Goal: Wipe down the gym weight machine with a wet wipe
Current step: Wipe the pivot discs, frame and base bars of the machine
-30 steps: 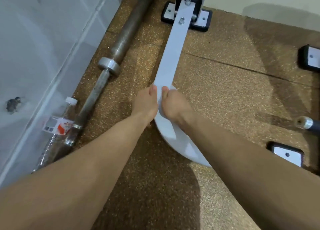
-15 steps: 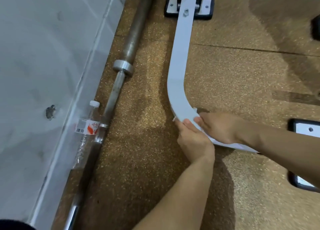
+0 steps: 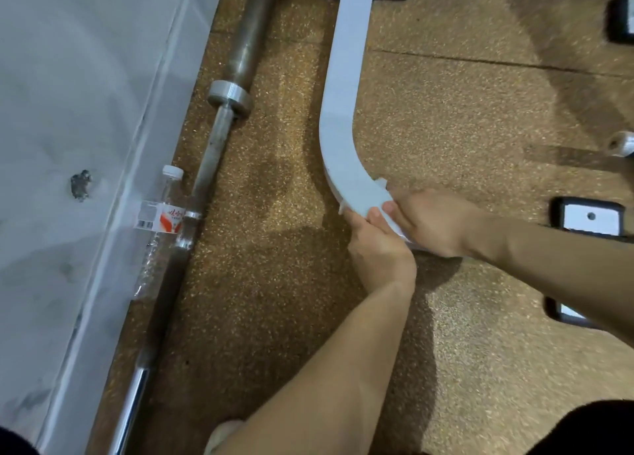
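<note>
Fingers [image 3: 399, 211] of left hand [image 3: 380, 252] and right hand [image 3: 434, 223] clamp wet wipe [image 3: 380, 182] around white bar [image 3: 339, 128].

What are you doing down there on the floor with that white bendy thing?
A person is cleaning a gym machine. The left hand and right hand both grip the white bar just past its bend, low over the floor. Little bits of a wet wipe peek out beside the fingers. A barbell and a water bottle lie along the wall.
</note>
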